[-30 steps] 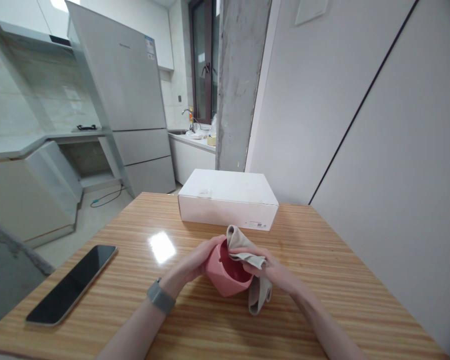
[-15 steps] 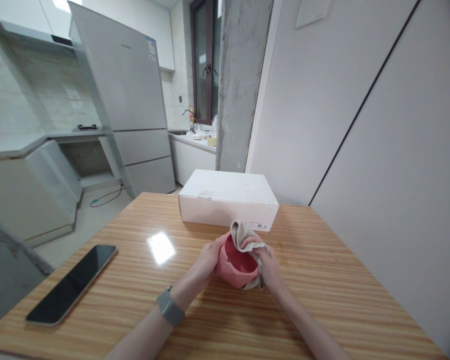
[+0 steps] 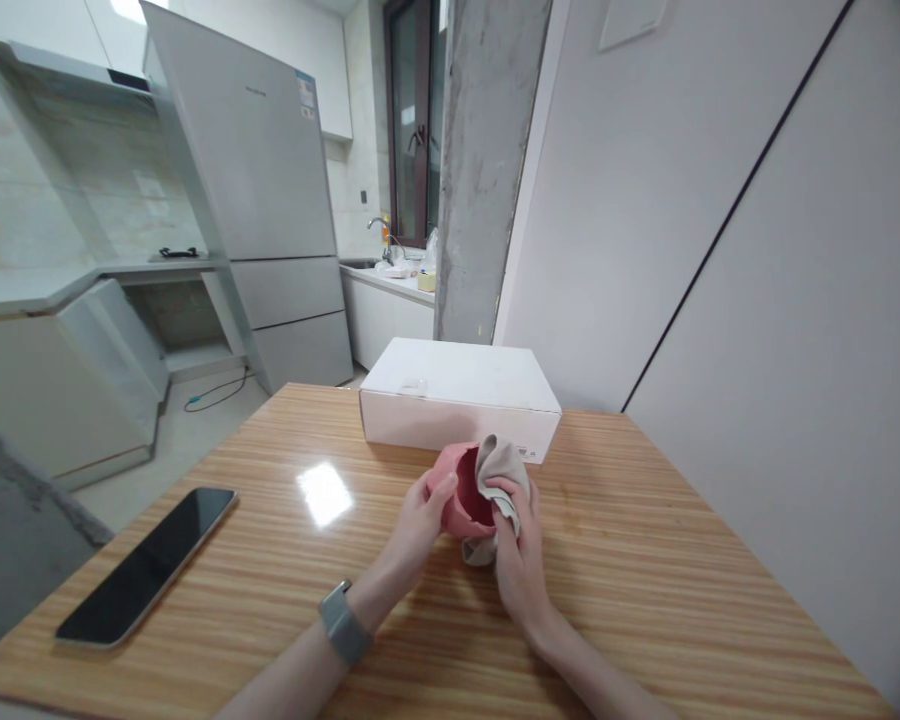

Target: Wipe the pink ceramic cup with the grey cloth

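Observation:
A pink faceted bowl [image 3: 459,513] is held above the table, tilted with its opening turned to the right. My left hand [image 3: 422,515] grips its left side, thumb over the rim. In my right hand [image 3: 520,545] is a bunched beige cloth [image 3: 501,463], closed between the fingers and pressed at the bowl's right rim and opening. Part of the cloth hangs below the bowl. The fingers of my left hand behind the bowl are hidden.
Behind my hands a white cardboard box [image 3: 461,390] stands on the striped wooden table [image 3: 270,570]. A black phone [image 3: 150,565] lies at the table's left. A grey wall column [image 3: 480,170], fridge [image 3: 270,160] and sink counter are beyond.
The bowl has turned so its opening faces more to the right, and it sits slightly higher. My right hand has shifted left and rotated with the cloth, its thumb now toward the opening.

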`<state>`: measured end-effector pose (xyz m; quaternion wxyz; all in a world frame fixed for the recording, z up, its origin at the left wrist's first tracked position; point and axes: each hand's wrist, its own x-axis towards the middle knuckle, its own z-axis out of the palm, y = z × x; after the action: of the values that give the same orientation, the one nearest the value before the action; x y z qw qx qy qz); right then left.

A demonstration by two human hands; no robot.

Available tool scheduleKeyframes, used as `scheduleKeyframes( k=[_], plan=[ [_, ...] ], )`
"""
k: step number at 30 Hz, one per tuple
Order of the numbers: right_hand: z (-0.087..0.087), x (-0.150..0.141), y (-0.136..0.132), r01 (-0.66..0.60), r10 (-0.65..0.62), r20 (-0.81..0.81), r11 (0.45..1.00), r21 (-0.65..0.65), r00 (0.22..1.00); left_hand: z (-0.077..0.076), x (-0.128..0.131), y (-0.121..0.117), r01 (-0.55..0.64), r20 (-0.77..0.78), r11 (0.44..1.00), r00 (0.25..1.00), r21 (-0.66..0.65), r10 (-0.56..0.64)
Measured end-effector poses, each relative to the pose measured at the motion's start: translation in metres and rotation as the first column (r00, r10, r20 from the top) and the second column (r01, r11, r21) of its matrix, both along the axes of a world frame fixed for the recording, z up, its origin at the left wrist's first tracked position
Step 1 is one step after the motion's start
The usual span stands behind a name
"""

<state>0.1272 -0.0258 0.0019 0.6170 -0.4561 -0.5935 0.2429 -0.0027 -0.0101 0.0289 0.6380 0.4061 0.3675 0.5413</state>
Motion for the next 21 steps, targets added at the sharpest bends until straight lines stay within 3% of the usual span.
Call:
scheduleKeyframes(
  k=[5,9,12,14,16,19,21],
  plan=[
    [0.006,0.017,0.011,-0.062,0.058,-0.108,0.998,-0.027,0.992,0.002,-0.003,0.001,0.103,-0.103,0.981,0.987,-0.162,-0.121],
    [0.013,0.022,0.017,-0.198,0.176,-0.225,0.977,-0.078,0.958,-0.001,-0.005,0.001,0.127,-0.048,0.979,0.990,-0.157,-0.136],
    [0.018,0.024,0.023,-0.220,0.074,-0.538,0.952,-0.214,0.840,-0.002,-0.004,0.000,0.090,0.028,0.974,0.996,-0.207,-0.086],
    [0.023,0.028,0.027,-0.270,-0.008,-0.713,0.922,-0.276,0.701,0.000,-0.004,-0.001,0.139,0.120,0.967,0.986,-0.215,-0.115],
    [0.028,0.033,0.028,-0.375,-0.005,-0.790,0.879,-0.296,0.612,0.002,-0.005,-0.002,0.217,0.210,0.959,0.961,-0.182,-0.178],
    [0.032,0.039,0.023,-0.513,0.047,-0.827,0.803,-0.303,0.561,0.006,-0.009,-0.004,0.282,0.266,0.954,0.932,-0.104,-0.246],
    [0.033,0.039,0.019,-0.562,0.101,-0.813,0.771,-0.300,0.573,0.008,-0.012,-0.005,0.296,0.286,0.954,0.919,-0.050,-0.271]
  ],
)
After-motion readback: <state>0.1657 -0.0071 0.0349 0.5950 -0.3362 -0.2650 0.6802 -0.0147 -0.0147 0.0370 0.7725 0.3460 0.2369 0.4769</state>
